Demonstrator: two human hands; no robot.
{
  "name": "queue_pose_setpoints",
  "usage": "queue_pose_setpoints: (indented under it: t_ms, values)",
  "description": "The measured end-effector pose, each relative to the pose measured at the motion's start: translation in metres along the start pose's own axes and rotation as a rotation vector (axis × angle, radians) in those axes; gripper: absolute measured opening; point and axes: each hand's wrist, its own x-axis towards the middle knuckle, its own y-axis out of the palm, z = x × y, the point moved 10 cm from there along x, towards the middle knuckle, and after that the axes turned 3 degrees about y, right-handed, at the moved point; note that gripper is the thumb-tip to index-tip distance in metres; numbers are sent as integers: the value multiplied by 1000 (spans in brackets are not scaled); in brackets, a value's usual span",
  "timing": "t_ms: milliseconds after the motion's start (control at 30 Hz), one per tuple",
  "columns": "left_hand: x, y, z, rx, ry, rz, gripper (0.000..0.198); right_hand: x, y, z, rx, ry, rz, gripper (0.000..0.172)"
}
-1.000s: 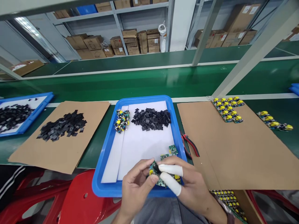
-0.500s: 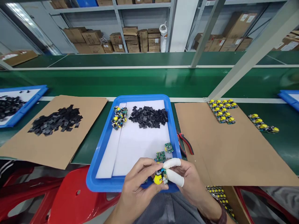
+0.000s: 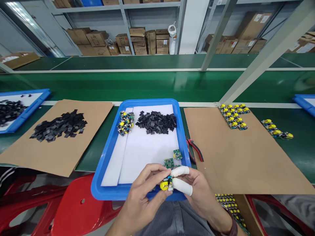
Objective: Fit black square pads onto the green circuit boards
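Note:
My left hand [image 3: 145, 193] and my right hand [image 3: 194, 190] meet over the near rim of a blue tray [image 3: 108, 154]. Together they pinch a small circuit board with a yellow part [image 3: 166, 184]. White finger cots cover my right thumb and forefinger. Two bare green boards [image 3: 173, 158] lie on the tray's white liner just beyond my fingers. Farther back in the tray sit a heap of small black pieces [image 3: 156, 122] and a cluster of boards with yellow parts [image 3: 125, 123].
Red-handled cutters [image 3: 194, 151] lie right of the tray. A cardboard sheet [image 3: 241, 154] on the right carries rows of yellow-topped boards [image 3: 233, 116]; more boards [image 3: 277, 129] lie on the green belt. The left cardboard holds a black pile [image 3: 59, 125]. A red chair [image 3: 73, 209] stands below.
The board in my fingers has been turned, so its yellow part now faces up. My hands stay at the tray's near edge, and the view has shifted slightly.

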Motion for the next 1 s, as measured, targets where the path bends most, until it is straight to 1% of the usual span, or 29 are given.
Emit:
queue_pose_setpoints:
  t_ms: [67, 133, 200, 267, 367, 467, 533, 600, 733, 800, 833, 867, 900, 967, 1000]
  values:
    - [1, 3, 2, -63, -36, 34, 48, 2, 0, -3, 30, 45, -8, 23]
    - [1, 6, 5, -180, -68, 52, 46, 3, 2, -7, 67, 90, 3, 26]
    - [2, 8, 7, -277, -89, 50, 46, 4, 4, -10, 104, 122, 6, 30]
    - [2, 10, 9, -323, -108, 40, 44, 3, 5, -11, 129, 138, 0, 32]
    - [2, 15, 14, -405, -149, 45, 39, 2, 4, -11, 100, 134, -11, 32]
    - [1, 18, 15, -452, -154, 51, 38, -1, 0, -7, 31, 83, -17, 30]
    - [1, 16, 14, -403, -135, 28, 38, -2, -2, -1, -23, 27, -11, 27]
    - [1, 11, 10, -277, -94, 1, 40, -4, -2, 4, -80, -19, -10, 23]
    - [1, 2, -4, 7, 23, -8, 46, -4, 0, 9, -119, -25, -22, 23]
    - [1, -2, -7, 28, 51, 8, 45, -3, 2, 10, -100, -6, 11, 24]
    - [0, -7, -5, -5, 34, -7, 42, -4, 2, 11, -90, -6, 25, 23]
    - [-1, -17, -1, -61, 3, -62, 39, -5, 0, 14, -83, -16, 27, 21]
    - [-3, -31, 5, -125, -38, -158, 35, -6, -4, 18, -82, -40, 11, 19]
    - [-13, -60, 18, -220, -115, -395, 28, -10, -17, 30, -95, -112, -61, 13]
    - [-17, -68, 21, -234, -132, -468, 26, -12, -21, 36, -112, -147, -96, 11]
